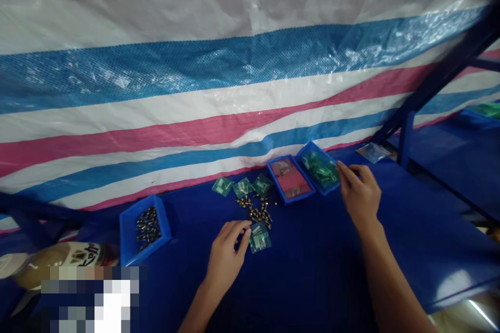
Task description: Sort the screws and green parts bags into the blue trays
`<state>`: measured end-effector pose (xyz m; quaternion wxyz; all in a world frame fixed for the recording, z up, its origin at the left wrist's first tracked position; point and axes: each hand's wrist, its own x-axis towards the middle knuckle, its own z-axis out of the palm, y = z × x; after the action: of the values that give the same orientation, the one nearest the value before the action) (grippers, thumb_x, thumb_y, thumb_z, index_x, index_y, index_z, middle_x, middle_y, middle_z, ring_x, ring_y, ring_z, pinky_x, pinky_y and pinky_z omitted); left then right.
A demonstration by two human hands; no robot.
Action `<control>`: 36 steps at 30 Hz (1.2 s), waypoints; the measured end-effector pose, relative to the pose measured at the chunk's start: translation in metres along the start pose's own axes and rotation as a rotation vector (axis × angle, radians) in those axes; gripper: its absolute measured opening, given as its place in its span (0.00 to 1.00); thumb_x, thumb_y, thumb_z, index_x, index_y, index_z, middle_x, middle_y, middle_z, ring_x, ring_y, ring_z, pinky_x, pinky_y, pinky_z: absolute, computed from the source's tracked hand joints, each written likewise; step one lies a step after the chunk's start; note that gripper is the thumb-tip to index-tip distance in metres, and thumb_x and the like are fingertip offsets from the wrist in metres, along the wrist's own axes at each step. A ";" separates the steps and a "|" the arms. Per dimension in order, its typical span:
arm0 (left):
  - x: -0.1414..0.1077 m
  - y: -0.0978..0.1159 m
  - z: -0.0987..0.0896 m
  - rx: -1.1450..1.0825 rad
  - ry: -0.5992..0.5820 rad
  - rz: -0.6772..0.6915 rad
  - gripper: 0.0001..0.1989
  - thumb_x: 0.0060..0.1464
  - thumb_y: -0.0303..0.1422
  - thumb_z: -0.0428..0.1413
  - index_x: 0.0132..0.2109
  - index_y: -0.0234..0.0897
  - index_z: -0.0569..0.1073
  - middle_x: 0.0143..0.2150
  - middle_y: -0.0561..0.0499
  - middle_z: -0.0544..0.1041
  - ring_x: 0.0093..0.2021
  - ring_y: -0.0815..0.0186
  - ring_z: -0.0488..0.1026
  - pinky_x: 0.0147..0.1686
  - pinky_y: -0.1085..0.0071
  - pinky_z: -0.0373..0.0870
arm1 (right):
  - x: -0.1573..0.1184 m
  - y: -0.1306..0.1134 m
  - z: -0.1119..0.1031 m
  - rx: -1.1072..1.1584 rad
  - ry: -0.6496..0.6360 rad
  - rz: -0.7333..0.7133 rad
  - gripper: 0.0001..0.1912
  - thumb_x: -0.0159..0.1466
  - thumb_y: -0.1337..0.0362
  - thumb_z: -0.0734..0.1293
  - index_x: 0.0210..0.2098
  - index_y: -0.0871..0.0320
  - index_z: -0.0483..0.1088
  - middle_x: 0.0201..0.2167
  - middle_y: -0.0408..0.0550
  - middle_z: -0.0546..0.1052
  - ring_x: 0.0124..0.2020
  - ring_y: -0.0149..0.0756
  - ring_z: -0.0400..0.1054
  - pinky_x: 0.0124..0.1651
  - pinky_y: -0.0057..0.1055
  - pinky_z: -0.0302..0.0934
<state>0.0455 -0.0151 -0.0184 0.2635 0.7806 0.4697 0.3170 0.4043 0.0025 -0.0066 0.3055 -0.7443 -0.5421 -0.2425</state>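
My left hand [229,245] is at the near side of the small parts, its thumb and fingers closed on the upper left edge of a small green plastic bag [260,238] with pale pieces inside. Just beyond it lies a loose pile of small brass-and-dark metal fittings [260,214]. Three more green bags [242,187] lie in a row behind the pile. My right hand [361,192] is at the right edge of a blue bin [327,190] filled with green bags [318,166]. Its fingertips are pinched together; whatever they hold is too small to make out.
Left of the green bags' bin stands a blue bin with red and clear packets [291,179]. A blue bin of metal fittings [147,226] is at the left, beside a bottle [66,263]. A clear packet [373,152] lies back right. Striped sheeting [219,88] hangs behind the blue table [312,265].
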 end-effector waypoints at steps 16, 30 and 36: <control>0.001 -0.001 0.001 0.052 -0.112 -0.025 0.11 0.66 0.36 0.49 0.51 0.44 0.72 0.43 0.49 0.76 0.40 0.63 0.75 0.43 0.66 0.74 | 0.002 0.009 0.001 -0.187 -0.153 0.267 0.20 0.71 0.55 0.54 0.53 0.61 0.66 0.27 0.53 0.76 0.24 0.40 0.67 0.26 0.32 0.44; 0.002 -0.003 0.002 0.073 -0.141 0.004 0.10 0.66 0.34 0.49 0.50 0.44 0.73 0.45 0.50 0.76 0.46 0.63 0.74 0.43 0.68 0.74 | 0.032 -0.003 -0.014 -0.250 -0.447 0.195 0.10 0.66 0.61 0.59 0.40 0.58 0.69 0.37 0.54 0.75 0.37 0.44 0.69 0.29 0.32 0.50; 0.004 0.001 -0.002 0.121 -0.146 0.040 0.10 0.66 0.33 0.49 0.48 0.44 0.73 0.45 0.50 0.77 0.46 0.62 0.74 0.45 0.65 0.74 | 0.055 0.010 -0.015 -0.270 -0.690 0.182 0.09 0.61 0.59 0.65 0.35 0.58 0.74 0.30 0.56 0.75 0.31 0.47 0.70 0.30 0.35 0.53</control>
<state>0.0461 -0.0121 -0.0159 0.2430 0.8254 0.4519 0.2355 0.4297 0.0255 0.0401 0.0246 -0.8607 -0.5082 -0.0188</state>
